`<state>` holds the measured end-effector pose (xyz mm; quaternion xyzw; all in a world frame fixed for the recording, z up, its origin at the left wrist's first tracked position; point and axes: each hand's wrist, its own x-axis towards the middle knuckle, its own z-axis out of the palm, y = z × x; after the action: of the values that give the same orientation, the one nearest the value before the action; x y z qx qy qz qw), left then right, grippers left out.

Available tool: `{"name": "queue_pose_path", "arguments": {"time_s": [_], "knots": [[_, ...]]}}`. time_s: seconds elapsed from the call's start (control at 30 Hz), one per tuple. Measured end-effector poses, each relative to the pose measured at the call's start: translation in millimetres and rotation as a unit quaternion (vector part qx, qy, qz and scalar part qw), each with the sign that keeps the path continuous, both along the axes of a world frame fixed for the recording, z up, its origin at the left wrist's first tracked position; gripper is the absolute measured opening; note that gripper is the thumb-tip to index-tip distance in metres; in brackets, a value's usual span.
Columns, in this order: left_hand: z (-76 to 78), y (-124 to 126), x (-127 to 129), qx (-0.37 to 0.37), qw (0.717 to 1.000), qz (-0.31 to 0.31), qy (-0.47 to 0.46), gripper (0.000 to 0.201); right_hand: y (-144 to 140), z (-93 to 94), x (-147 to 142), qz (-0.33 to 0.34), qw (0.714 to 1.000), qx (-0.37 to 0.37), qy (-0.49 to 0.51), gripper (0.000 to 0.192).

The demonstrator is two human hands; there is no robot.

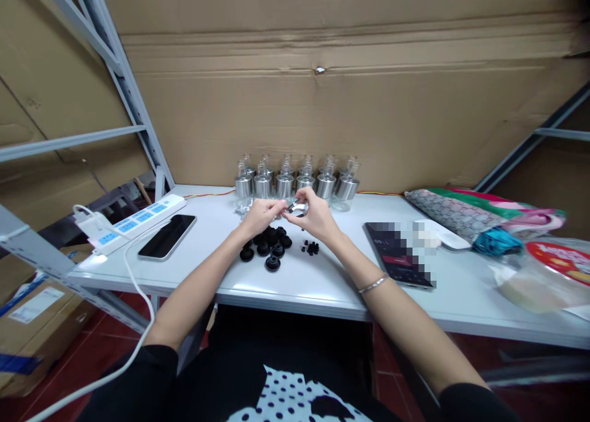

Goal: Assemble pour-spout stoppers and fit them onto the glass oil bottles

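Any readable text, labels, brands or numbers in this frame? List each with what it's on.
None legible.
Tablet screen: partly pixelated, rest too small.
Box label on the floor, left: blurred.
Red round package: print too blurred.
Power strip: no readable markings.
Phone: screen dark.

Cardboard wall [350,102], white table [322,281]

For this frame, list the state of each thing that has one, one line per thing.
Left hand: closed on the small silver part.
Right hand: closed on the same part.
Small silver part: held above the table, between both hands.
Black caps: loose, clustered on the table.
Silver-topped bottles: upright, in rows by the cardboard.
Phone: lying flat, screen dark.
Power strip: a white cable plugged in.
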<state>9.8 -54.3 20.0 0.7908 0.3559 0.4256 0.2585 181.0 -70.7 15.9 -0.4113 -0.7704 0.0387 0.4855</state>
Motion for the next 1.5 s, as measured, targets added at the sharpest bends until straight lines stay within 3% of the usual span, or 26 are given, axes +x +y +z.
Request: {"name": "queue_pose_path", "arguments": {"time_s": [0.07,0.13,0.23,0.3,0.37,0.47,0.57,0.7,0.83,0.9,0.97,1.07,1.13,1.23,1.33,1.5], "knots": [[1.1,12.1,-8.0,0.069,0.993,0.082,-0.050,0.025,-0.8,1.2,-1.2,-0.021,0.999,-0.008,0.026,0.033],[-2.6,31.7,-21.8,0.124,0.968,0.185,-0.116,0.020,-1.5,2.4,-2.1,-0.033,0.998,-0.016,0.057,0.034],[-17.7,66.8,-49.8,0.068,0.931,0.317,-0.170,0.047,-2.2,4.5,-2.2,-0.036,0.996,-0.009,0.083,0.034],[-29.7,86.7,-67.0,-0.015,0.928,0.326,-0.178,0.058,-2.5,5.8,-1.9,-0.041,0.995,-0.002,0.091,0.032],[-38.5,101.0,-78.0,-0.069,0.938,0.290,-0.178,0.064,-2.7,6.7,-1.6,-0.046,0.994,0.001,0.097,0.031],[-43.2,112.3,-80.1,-0.081,0.959,0.232,-0.141,0.059,-2.5,7.0,-1.1,-0.050,0.994,0.001,0.096,0.029],[-41.3,113.8,-72.1,-0.072,0.961,0.249,-0.093,0.048,-1.8,6.9,0.0,-0.051,0.995,0.005,0.086,0.028],[-26.1,105.3,-65.9,0.027,0.940,0.325,-0.097,0.047,-1.3,8.1,1.7,-0.044,0.996,0.024,0.076,0.024],[9.2,83.5,-63.7,0.131,0.908,0.359,-0.173,0.043,-2.5,10.6,1.3,-0.042,0.996,0.035,0.074,0.016],[24.3,64.7,-54.6,0.144,0.917,0.306,-0.211,0.045,-3.5,11.8,0.7,-0.039,0.995,0.037,0.081,0.013],[30.4,40.9,-37.8,0.113,0.946,0.213,-0.217,0.042,-4.4,13.1,1.0,-0.037,0.994,0.035,0.099,0.013],[22.2,2.8,-5.3,0.021,0.987,0.037,-0.157,0.048,-4.5,15.9,4.1,-0.056,0.986,0.029,0.153,0.019],[11.9,-18.5,13.7,-0.020,0.993,-0.054,-0.103,0.053,-3.2,18.2,7.6,-0.067,0.979,0.020,0.191,0.024],[1.4,-39.1,29.8,-0.074,0.983,-0.154,-0.065,0.047,1.0,21.2,12.5,-0.067,0.970,0.007,0.232,0.026],[0.6,-46.5,32.5,-0.141,0.960,-0.233,-0.069,0.044,6.2,22.3,14.7,-0.033,0.962,-0.025,0.269,0.024],[6.2,-40.6,27.4,-0.263,0.894,-0.362,-0.026,0.041,6.3,26.4,14.6,0.149,0.913,-0.171,0.340,0.029]]}}
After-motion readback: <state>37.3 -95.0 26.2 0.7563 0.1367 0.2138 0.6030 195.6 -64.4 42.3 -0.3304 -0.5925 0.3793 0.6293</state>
